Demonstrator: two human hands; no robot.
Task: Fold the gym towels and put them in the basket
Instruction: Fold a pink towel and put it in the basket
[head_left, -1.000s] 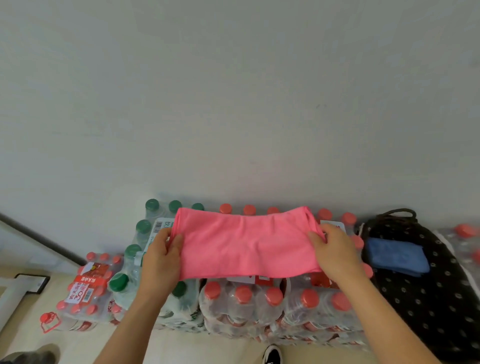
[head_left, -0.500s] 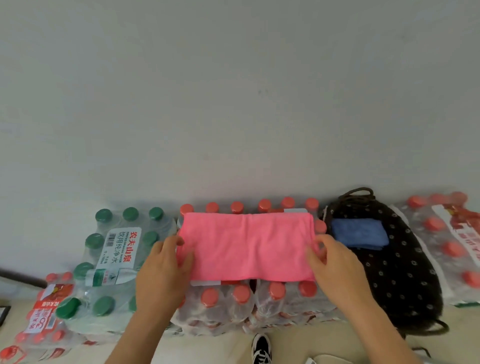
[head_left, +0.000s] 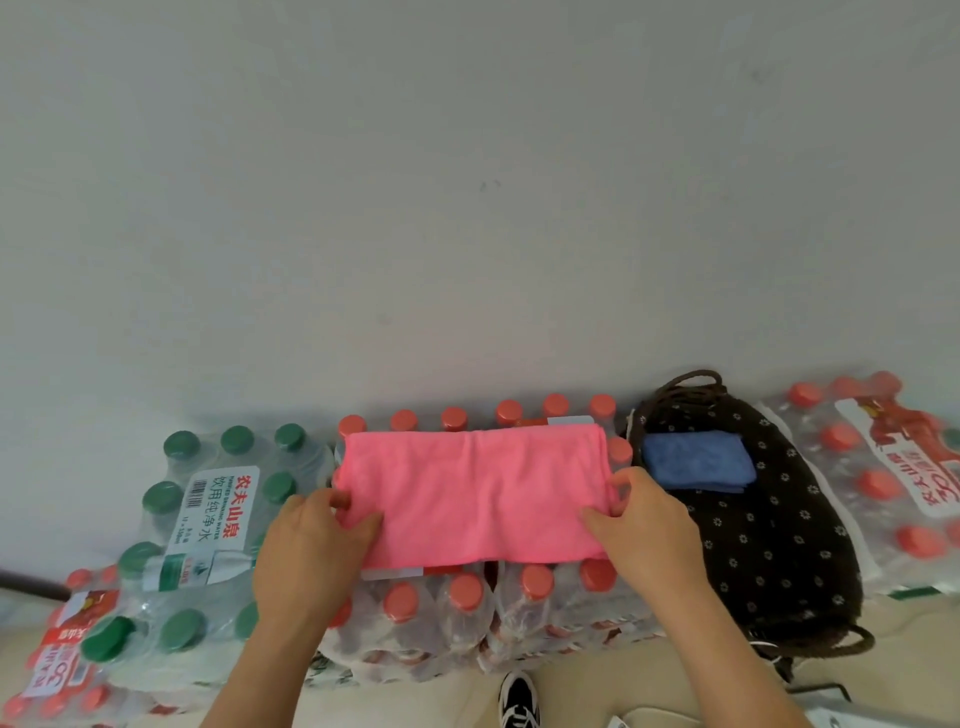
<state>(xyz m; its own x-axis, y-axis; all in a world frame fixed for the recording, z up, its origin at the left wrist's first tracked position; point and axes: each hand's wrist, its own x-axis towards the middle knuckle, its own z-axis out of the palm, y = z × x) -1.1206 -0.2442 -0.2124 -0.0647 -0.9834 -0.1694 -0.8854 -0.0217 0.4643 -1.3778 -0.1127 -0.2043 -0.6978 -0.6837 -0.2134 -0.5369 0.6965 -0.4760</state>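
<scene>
A pink towel (head_left: 475, 493), folded into a wide rectangle, lies flat on a shrink-wrapped pack of red-capped bottles (head_left: 467, 613). My left hand (head_left: 306, 556) pinches its left edge with thumb on top. My right hand (head_left: 644, 535) pinches its right edge the same way. Just to the right sits a dark brown flower-patterned basket (head_left: 769, 551) with cord handles. A folded blue towel (head_left: 696, 460) lies inside it near the far end.
A pack of green-capped bottles (head_left: 208, 519) stands on the left, with more red-capped packs at the lower left (head_left: 57, 660) and far right (head_left: 893, 483). A grey wall rises right behind them. A black shoe (head_left: 519, 701) shows on the floor below.
The pink towel has come down from being held up to lying flat on the bottle pack. Both hands kept hold of its ends, and the view shifted right.
</scene>
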